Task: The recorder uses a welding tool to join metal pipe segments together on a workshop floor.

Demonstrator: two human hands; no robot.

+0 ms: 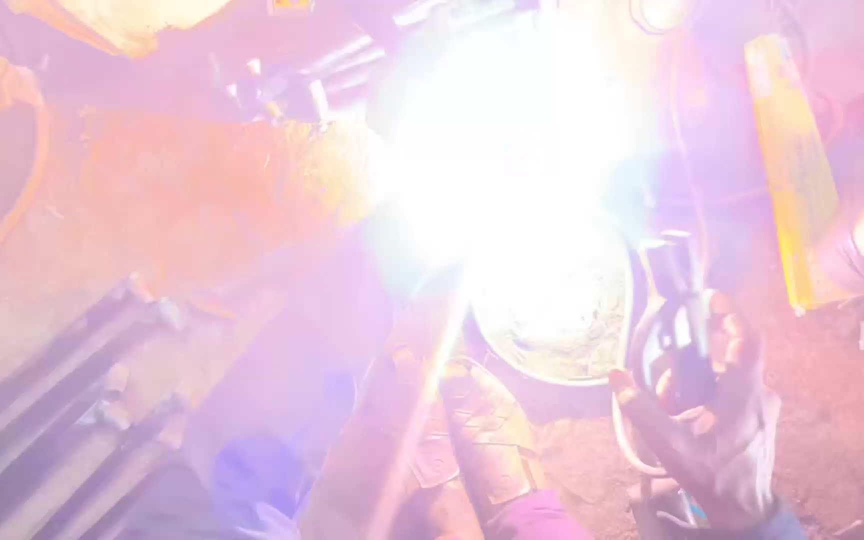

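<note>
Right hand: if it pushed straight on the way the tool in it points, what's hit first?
Likely the round metal rim just up-left of the right hand and its dark holder; beyond that the arc glare hides everything, so depth is unclear.

Far right of me a long yellow bar lies on the reddish dirt floor. Grey metal bars lie near left, an orange hose curving beyond them.

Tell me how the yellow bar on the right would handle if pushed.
The yellow bar looks long, straight and flat-sided, so it would probably stay stiff and slide rather than roll. It lies on rough reddish ground, which likely adds drag.
</note>
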